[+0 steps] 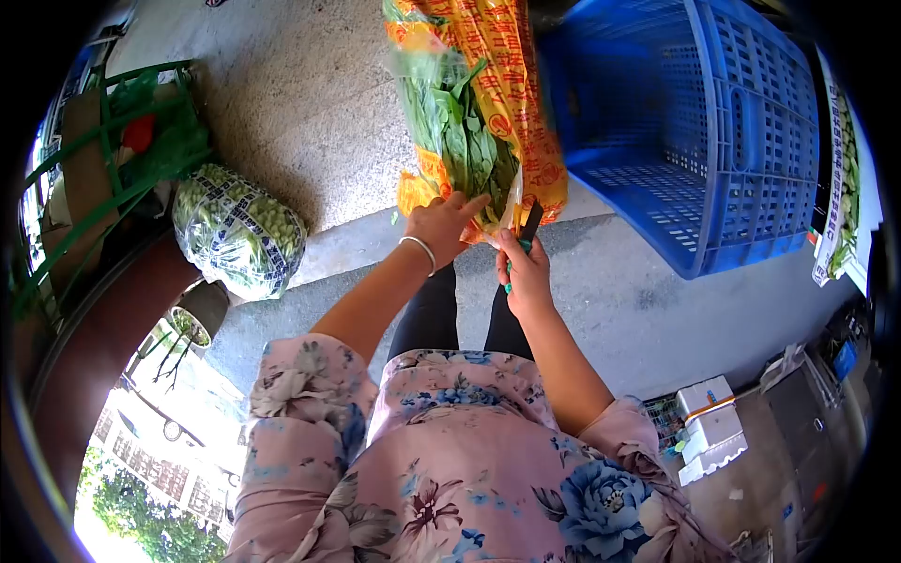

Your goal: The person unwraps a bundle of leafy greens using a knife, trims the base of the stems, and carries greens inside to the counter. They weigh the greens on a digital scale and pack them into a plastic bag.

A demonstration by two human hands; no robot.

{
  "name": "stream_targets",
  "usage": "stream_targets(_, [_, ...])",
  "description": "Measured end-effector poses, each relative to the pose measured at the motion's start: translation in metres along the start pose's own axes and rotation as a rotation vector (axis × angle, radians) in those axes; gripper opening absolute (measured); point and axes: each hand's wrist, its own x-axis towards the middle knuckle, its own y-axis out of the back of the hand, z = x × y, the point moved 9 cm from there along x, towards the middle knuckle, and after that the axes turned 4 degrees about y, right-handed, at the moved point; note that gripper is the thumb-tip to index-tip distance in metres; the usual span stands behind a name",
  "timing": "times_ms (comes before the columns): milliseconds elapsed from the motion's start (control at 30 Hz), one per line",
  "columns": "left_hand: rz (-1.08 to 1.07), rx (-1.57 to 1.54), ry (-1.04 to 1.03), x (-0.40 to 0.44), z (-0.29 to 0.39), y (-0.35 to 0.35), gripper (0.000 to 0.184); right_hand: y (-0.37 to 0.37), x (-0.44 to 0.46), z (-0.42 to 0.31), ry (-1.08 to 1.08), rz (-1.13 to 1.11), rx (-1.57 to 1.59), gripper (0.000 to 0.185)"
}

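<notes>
A clear plastic bag with orange-yellow panels and red printing (542,155) stands in front of my legs, full of long leafy greens (465,136). My left hand (441,228), with a pale bangle at its wrist, is closed on the near edge of the bag, its fingers over the plastic and leaf ends. In my right hand (526,272) is a small knife (532,225); its dark blade points up beside the bag's lower right corner and bits of green handle show below the fingers. The fingertips of both hands are partly hidden.
A blue plastic crate (709,141) lies on its side to the right. On the left, another printed clear bag of greens (239,230) rests by a green frame (113,178). A potted plant (197,314) is nearby; a white box (709,427) sits lower right.
</notes>
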Motion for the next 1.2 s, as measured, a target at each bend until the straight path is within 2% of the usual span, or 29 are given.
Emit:
stream_targets(167, [-0.067, -0.030, 0.038, 0.008, 0.004, -0.028, 0.048, -0.001, -0.011, 0.003, 0.012, 0.058, -0.017, 0.019])
stream_targets(233, [-0.249, -0.544, 0.043, 0.019, -0.003, -0.020, 0.041, -0.001, -0.012, 0.002, 0.017, 0.080, -0.016, 0.021])
stream_targets(267, [-0.165, -0.948, 0.072, 0.020, -0.008, 0.002, 0.036, -0.002, -0.010, 0.000, 0.026, 0.094, -0.018, 0.023])
stream_targets(300, [-0.323, -1.089, 0.282, 0.018, -0.011, 0.014, 0.031, -0.001, -0.009, -0.001, 0.034, 0.098, -0.020, 0.023])
stream_targets(367, [-0.153, -0.945, 0.306, 0.045, -0.029, 0.027, 0.033, 0.000, -0.009, 0.001, 0.058, 0.083, -0.018, 0.025])
stream_targets(400, [-0.156, -0.955, 0.306, 0.054, -0.024, 0.026, 0.033, 0.003, -0.010, 0.003, 0.055, 0.086, -0.027, 0.025])
stream_targets(467, [0.049, -0.754, 0.271, 0.077, -0.004, 0.045, 0.039, 0.006, -0.009, 0.001, 0.063, 0.090, -0.017, 0.025])
stream_targets(500, [0.058, -0.767, 0.274, 0.089, 0.005, 0.038, 0.039, 0.007, -0.009, -0.003, 0.065, 0.083, -0.031, 0.025])
stream_targets(567, [0.156, -1.146, 0.435, 0.111, 0.003, 0.009, 0.039, 0.005, -0.010, -0.012, 0.057, 0.021, -0.089, 0.025])
stream_targets(600, [0.163, -1.164, 0.443, 0.115, 0.006, 0.006, 0.039, 0.015, -0.008, -0.014, 0.009, 0.027, -0.186, 0.025])
stream_targets(667, [0.275, -0.979, 0.459, 0.114, 0.008, 0.006, 0.036, 0.036, -0.004, -0.051, 0.009, 0.115, -0.542, 0.021])
stream_targets(700, [0.275, -0.995, 0.469, 0.115, 0.009, 0.003, 0.036, 0.058, 0.006, -0.077, 0.129, 0.239, -0.694, 0.026])
stream_targets(767, [0.346, -0.932, 0.447, 0.112, 0.013, 0.007, 0.028, 0.048, 0.014, -0.149, 0.407, 0.292, -1.184, 0.032])
stream_targets(800, [0.362, -0.946, 0.450, 0.111, 0.012, 0.007, 0.028, 0.038, 0.026, -0.172, 0.480, 0.259, -1.257, 0.035])
stream_targets(867, [0.470, -1.005, 0.430, 0.104, 0.007, 0.008, 0.022, 0.008, 0.058, -0.198, 0.651, 0.111, -1.419, 0.027])
stream_targets(900, [0.480, -1.012, 0.444, 0.097, 0.003, 0.008, 0.022, -0.007, 0.072, -0.205, 0.655, 0.092, -1.425, 0.027])
stream_targets(967, [0.623, -1.064, 0.394, 0.078, -0.006, 0.019, 0.020, -0.080, 0.076, -0.202, 1.029, -0.363, -1.593, 0.021])
stream_targets(1000, [0.688, -0.993, 0.403, 0.065, -0.009, 0.027, 0.018, -0.099, 0.078, -0.202, 1.033, -0.385, -1.592, 0.021])
stream_targets(1067, [0.725, -0.992, 0.435, 0.051, -0.021, 0.029, 0.017, -0.149, 0.075, -0.172, 1.074, -0.654, -1.932, 0.016])
stream_targets(1167, [0.770, -0.987, 0.466, 0.037, -0.031, 0.029, 0.015, -0.195, 0.079, -0.150, 1.136, -0.747, -2.021, 0.012])
stream_targets(1200, [0.759, -0.994, 0.445, 0.035, -0.033, 0.028, 0.015, -0.201, 0.082, -0.145, 1.108, -0.750, -2.147, 0.011])
